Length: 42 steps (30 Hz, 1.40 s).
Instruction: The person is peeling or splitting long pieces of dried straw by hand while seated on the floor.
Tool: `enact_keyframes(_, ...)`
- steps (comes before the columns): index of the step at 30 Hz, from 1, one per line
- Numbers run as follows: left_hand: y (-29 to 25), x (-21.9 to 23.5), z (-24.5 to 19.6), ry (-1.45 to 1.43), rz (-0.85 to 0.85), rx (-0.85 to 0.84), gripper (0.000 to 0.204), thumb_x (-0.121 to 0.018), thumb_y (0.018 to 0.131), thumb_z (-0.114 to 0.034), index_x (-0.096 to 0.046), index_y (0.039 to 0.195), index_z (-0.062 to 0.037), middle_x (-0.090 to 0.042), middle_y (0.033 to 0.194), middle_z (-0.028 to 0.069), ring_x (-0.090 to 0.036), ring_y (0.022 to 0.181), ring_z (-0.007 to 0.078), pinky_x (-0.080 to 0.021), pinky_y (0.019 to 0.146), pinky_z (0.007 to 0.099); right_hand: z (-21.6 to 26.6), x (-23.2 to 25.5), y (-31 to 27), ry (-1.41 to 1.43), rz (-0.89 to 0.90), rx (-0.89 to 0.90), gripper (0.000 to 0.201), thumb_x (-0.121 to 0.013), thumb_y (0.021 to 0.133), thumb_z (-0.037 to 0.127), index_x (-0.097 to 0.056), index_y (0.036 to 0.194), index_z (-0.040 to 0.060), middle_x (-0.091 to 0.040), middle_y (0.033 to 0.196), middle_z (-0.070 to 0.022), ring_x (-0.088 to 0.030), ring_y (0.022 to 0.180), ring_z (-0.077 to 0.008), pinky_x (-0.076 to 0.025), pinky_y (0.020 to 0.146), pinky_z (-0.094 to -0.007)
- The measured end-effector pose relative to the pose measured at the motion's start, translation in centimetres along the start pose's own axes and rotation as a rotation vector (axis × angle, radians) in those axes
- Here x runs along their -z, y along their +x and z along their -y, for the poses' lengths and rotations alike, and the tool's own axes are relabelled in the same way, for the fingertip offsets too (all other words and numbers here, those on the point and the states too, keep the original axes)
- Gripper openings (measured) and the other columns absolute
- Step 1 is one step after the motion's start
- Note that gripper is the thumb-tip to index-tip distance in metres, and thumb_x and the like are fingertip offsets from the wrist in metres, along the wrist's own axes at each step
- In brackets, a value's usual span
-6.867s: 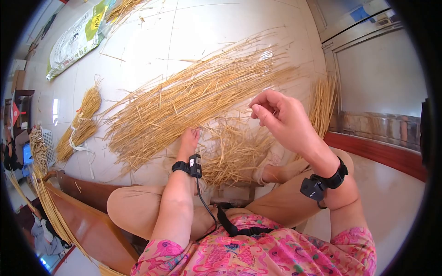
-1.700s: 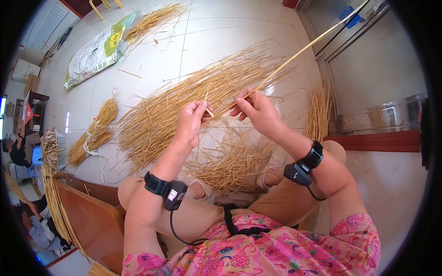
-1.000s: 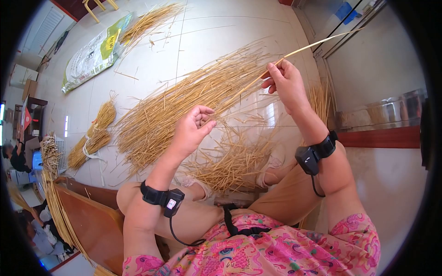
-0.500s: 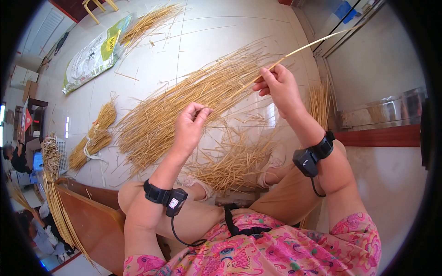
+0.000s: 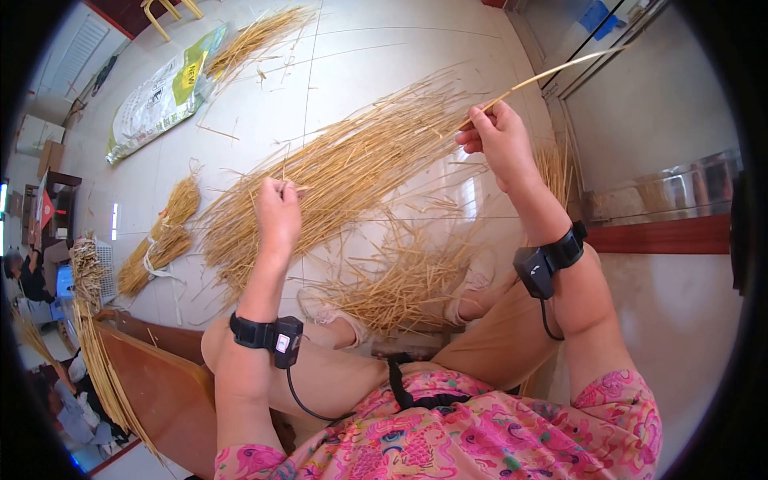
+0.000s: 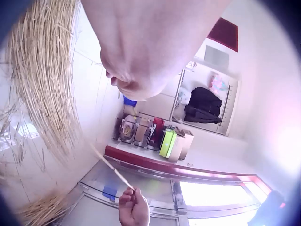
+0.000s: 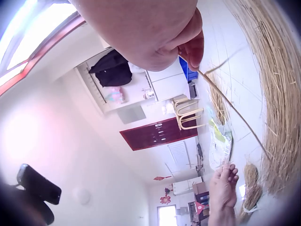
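Note:
My right hand point(image 5: 500, 144) pinches a long single straw stalk point(image 5: 552, 72) between thumb and fingers. Its pale end points up and right toward the glass-panelled doors, and the other end slants down over the straw pile in the right wrist view. Farther left, my left hand point(image 5: 280, 212) is over the near-left part of the straw pile point(image 5: 352, 152), with its fingers curled and a short pale strip of straw point(image 5: 302, 188) at the thumb tip. Seen from the right wrist, the left hand point(image 7: 223, 190) is apart from the stalk.
Short broken straw point(image 5: 392, 280) lies between my feet. A tied straw bundle point(image 5: 164, 232) and a white-green sack point(image 5: 164, 104) with straw at its mouth are to the left. A wooden board point(image 5: 156, 376) stands by my left knee. Another straw bundle point(image 5: 554, 176) leans near the doors at right.
Earlier the right hand was empty. Later both hands worked close together at the stalk. In the last half second the left hand moved left, and the right hand rose slightly to the right with the stalk.

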State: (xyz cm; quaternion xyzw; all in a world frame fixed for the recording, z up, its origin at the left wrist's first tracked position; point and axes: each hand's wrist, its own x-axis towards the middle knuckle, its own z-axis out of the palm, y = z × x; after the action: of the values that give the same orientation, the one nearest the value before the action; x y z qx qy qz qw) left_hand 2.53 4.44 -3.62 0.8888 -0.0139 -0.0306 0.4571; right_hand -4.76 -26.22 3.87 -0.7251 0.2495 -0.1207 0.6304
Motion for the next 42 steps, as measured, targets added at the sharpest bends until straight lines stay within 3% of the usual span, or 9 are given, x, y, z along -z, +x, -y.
enact_keyframes(4,-0.5,1.8,-2.1,0.022,0.339,0.132,0.014,-0.053,0.09,-0.013,-0.052,0.087,0.0004,-0.063,0.084,0.0134,-0.06,0.076,0.0176,-0.048,0.067,0.03,-0.7,-0.8,-0.4,-0.016,0.112,-0.01,0.017,-0.047,0.093,0.011,-0.05,0.095,-0.0056,-0.061,0.077,-0.0108,-0.064,0.063,-0.0146,-0.051,0.053,-0.0238)
enact_keyframes(8,-3.7,-0.6,-3.7,0.104,0.936,-0.104,0.021,-0.054,0.09,-0.016,-0.056,0.104,0.0005,-0.064,0.098,0.0134,-0.061,0.088,0.0168,-0.048,0.081,0.0306,-0.4,-2.0,-2.0,-0.037,0.341,-0.055,0.017,-0.048,0.093,0.012,-0.05,0.092,-0.0051,-0.06,0.076,-0.0105,-0.064,0.063,-0.0154,-0.051,0.052,-0.0243)
enact_keyframes(11,-5.1,-3.8,-1.9,-0.182,1.016,-0.167,0.029,-0.058,0.089,-0.018,-0.056,0.11,0.0009,-0.064,0.098,0.0109,-0.059,0.095,0.0175,-0.047,0.084,0.0294,-0.3,-2.6,-3.0,-0.029,0.489,-0.077,0.016,-0.048,0.093,0.012,-0.049,0.091,-0.0038,-0.06,0.076,-0.01,-0.064,0.064,-0.0149,-0.051,0.053,-0.0241)
enact_keyframes(12,-5.5,-4.0,-2.8,-0.37,1.034,-0.014,0.028,-0.058,0.089,-0.018,-0.057,0.109,0.001,-0.063,0.098,0.0107,-0.059,0.095,0.0169,-0.046,0.084,0.0289,-0.3,-2.8,-3.3,-0.01,0.524,-0.078,0.015,-0.048,0.094,0.011,-0.049,0.091,-0.0036,-0.06,0.075,-0.0099,-0.064,0.064,-0.0147,-0.051,0.052,-0.024)
enact_keyframes(14,-6.2,-3.7,-5.2,-0.744,1.045,0.294,0.027,-0.059,0.088,-0.017,-0.058,0.108,0.0013,-0.063,0.099,0.0104,-0.058,0.093,0.0157,-0.046,0.082,0.0278,-0.7,-3.1,-3.4,-0.011,0.54,-0.067,0.014,-0.049,0.093,0.01,-0.049,0.092,-0.0035,-0.06,0.075,-0.0093,-0.064,0.065,-0.0143,-0.051,0.052,-0.0237)
enact_keyframes(20,-6.1,-4.8,-4.4,-0.697,0.829,0.234,0.019,-0.057,0.09,-0.016,-0.06,0.101,0.0,-0.062,0.1,0.0088,-0.055,0.088,0.0115,-0.044,0.078,0.0263,-0.8,-3.8,-3.9,-0.033,0.547,-0.064,0.012,-0.05,0.092,0.01,-0.05,0.093,-0.0025,-0.06,0.077,-0.0084,-0.064,0.067,-0.0135,-0.051,0.053,-0.0231)
enact_keyframes(29,-5.6,-5.4,-3.4,-0.973,0.715,0.45,0.014,-0.056,0.09,-0.019,-0.061,0.09,-0.0067,-0.06,0.078,0.0012,-0.049,0.068,0.0068,-0.039,0.064,0.0222,-2.1,-5.5,-5.0,-0.005,0.552,-0.087,0.007,-0.049,0.093,0.006,-0.049,0.093,-0.0008,-0.06,0.079,-0.0071,-0.064,0.072,-0.0127,-0.051,0.058,-0.023)
enact_keyframes(38,-4.7,-6.2,-0.5,-0.415,0.444,0.436,0.017,-0.056,0.088,-0.017,-0.061,0.081,-0.0025,-0.059,0.072,0.0022,-0.049,0.062,0.0091,-0.039,0.056,0.024,-0.2,-5.4,-6.2,-0.084,0.582,0.176,0.004,-0.048,0.093,0.005,-0.047,0.093,0.0006,-0.059,0.08,-0.006,-0.062,0.074,-0.0115,-0.051,0.062,-0.0234)
enact_keyframes(42,-3.8,-4.8,0.7,-0.08,0.672,0.258,0.022,-0.06,0.086,-0.021,-0.063,0.084,0.0007,-0.062,0.074,0.0049,-0.054,0.067,0.0116,-0.043,0.061,0.0264,1.6,-3.2,-4.7,0.091,0.726,0.165,0.006,-0.047,0.093,0.006,-0.046,0.096,0.001,-0.059,0.084,-0.0068,-0.062,0.074,-0.0121,-0.051,0.064,-0.0237)
